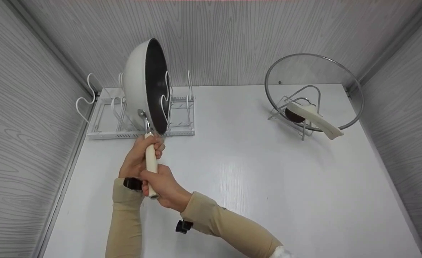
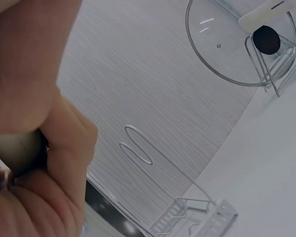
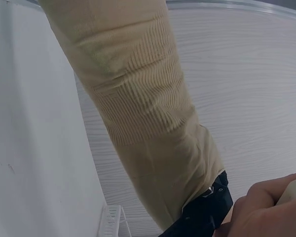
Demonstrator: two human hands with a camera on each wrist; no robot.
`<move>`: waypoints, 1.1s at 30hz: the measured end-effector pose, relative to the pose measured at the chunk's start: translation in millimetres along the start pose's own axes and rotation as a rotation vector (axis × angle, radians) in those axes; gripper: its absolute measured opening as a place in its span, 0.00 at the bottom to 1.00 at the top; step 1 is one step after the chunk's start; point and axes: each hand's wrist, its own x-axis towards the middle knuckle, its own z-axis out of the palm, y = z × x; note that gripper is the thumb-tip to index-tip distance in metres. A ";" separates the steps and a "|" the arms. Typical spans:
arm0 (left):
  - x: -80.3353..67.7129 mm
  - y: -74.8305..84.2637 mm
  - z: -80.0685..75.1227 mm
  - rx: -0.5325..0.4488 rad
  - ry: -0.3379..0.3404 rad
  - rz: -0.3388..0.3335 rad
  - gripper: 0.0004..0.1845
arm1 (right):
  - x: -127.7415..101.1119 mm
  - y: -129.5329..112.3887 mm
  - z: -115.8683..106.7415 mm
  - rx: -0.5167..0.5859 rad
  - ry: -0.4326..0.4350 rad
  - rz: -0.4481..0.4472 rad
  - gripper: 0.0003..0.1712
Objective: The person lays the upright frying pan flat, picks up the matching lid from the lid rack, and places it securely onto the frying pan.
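both hands, left hand [image 1: 139, 152] above right hand [image 1: 162, 188], clamp the handle [image 1: 151, 163]; the pan [image 1: 148, 84] stands on edge above them in the rack [image 1: 139, 123]. best keep it upright between the wires.

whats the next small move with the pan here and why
Probably ease the pan straight down between the wire dividers of the rack. Both hands, left hand and right hand, grip its handle, and it stands on edge there, seemingly not fully seated.
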 end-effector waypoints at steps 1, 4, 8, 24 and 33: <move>-0.2 -0.5 0.0 0.002 0.001 0.000 0.04 | 0.0 0.9 -0.3 -0.003 0.000 -0.005 0.05; -1.0 -1.7 0.2 0.012 0.008 0.005 0.04 | -0.4 3.1 -0.8 -0.010 -0.005 -0.012 0.04; -1.5 -2.8 1.2 0.013 0.001 0.021 0.05 | -1.8 3.0 -0.8 -0.015 -0.010 -0.016 0.04; -6.8 -7.8 13.9 0.167 0.045 0.116 0.08 | -13.8 -1.5 -1.7 -0.020 -0.051 -0.021 0.04; -11.5 -7.7 22.5 0.233 0.055 0.139 0.07 | -22.4 -6.7 -2.3 -0.028 -0.078 -0.020 0.05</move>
